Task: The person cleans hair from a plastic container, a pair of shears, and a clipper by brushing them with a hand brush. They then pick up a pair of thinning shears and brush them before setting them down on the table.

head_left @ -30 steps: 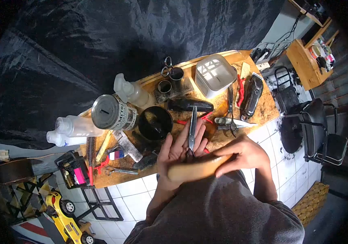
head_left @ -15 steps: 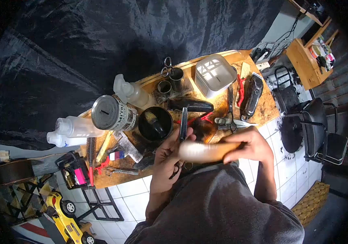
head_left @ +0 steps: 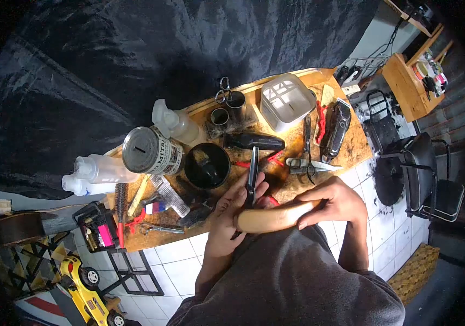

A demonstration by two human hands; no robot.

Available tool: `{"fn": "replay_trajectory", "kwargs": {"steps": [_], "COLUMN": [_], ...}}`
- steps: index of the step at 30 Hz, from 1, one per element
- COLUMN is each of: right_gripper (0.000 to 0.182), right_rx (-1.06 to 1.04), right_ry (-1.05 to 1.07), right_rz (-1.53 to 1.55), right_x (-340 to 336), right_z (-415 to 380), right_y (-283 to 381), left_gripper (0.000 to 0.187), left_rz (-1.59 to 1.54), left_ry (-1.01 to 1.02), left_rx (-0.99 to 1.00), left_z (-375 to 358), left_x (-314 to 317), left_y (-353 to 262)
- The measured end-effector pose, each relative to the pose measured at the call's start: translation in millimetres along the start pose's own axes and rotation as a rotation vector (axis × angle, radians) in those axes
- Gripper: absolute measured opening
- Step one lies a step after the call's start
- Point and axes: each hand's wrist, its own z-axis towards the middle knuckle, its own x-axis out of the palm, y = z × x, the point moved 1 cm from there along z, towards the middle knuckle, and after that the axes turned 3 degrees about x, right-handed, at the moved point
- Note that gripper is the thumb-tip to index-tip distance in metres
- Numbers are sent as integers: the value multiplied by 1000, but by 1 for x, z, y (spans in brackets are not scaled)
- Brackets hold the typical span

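My left hand (head_left: 228, 217) is closed around a pair of dark scissors (head_left: 252, 176), the blades pointing up and away from me over the table. Gripped in my right hand (head_left: 336, 201) is a brush (head_left: 276, 218) with long pale bristles. Its bristle end lies against my left palm, by the scissors' lower part, and the bristles curve. Most of the brush handle is hidden by my fingers. Just beyond my left hand sits a black bowl (head_left: 221, 173) with a dark-handled brush in it.
On the wooden table (head_left: 360, 146) are a hair clipper (head_left: 336, 130), a translucent box (head_left: 286, 122), a coin-slotted can (head_left: 144, 149), a spray bottle (head_left: 181, 126), a comb (head_left: 171, 196) and other scissors (head_left: 307, 136). A black chair (head_left: 422, 168) stands at the right. Dark cloth (head_left: 134, 65) hangs behind.
The brush has moved slightly down, and its bristles now bend against my left hand. The scissors have tilted and shifted a little to the right; my left fingers have opened slightly.
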Motion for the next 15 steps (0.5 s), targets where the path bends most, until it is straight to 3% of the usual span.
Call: {"fn": "replay_trajectory", "kwargs": {"steps": [2, 4, 6, 9, 10, 13, 15], "right_gripper": [36, 35, 35, 32, 32, 31, 37], "right_rx": [27, 103, 189, 169, 166, -31, -38], "right_ry": [-274, -386, -567, -710, -709, -28, -1], "right_rz": [145, 107, 90, 118, 119, 288, 53], "right_x": [11, 5, 5, 11, 10, 11, 19], "right_z": [1, 3, 7, 9, 7, 5, 6], "right_y": [-13, -19, -12, -16, -13, 2, 5], "left_gripper": [49, 50, 51, 51, 52, 54, 56], "left_rz": [140, 279, 65, -5, -16, -173, -337], "left_ry": [-75, -146, -4, 15, 39, 38, 94], "left_rx": [-73, -147, -35, -29, -3, -13, -32], "left_z": [-1, -1, 0, 3, 3, 8, 9], "left_x": [-16, -16, 0, -3, -2, 0, 1], "left_y": [4, 5, 1, 9, 10, 7, 6]}}
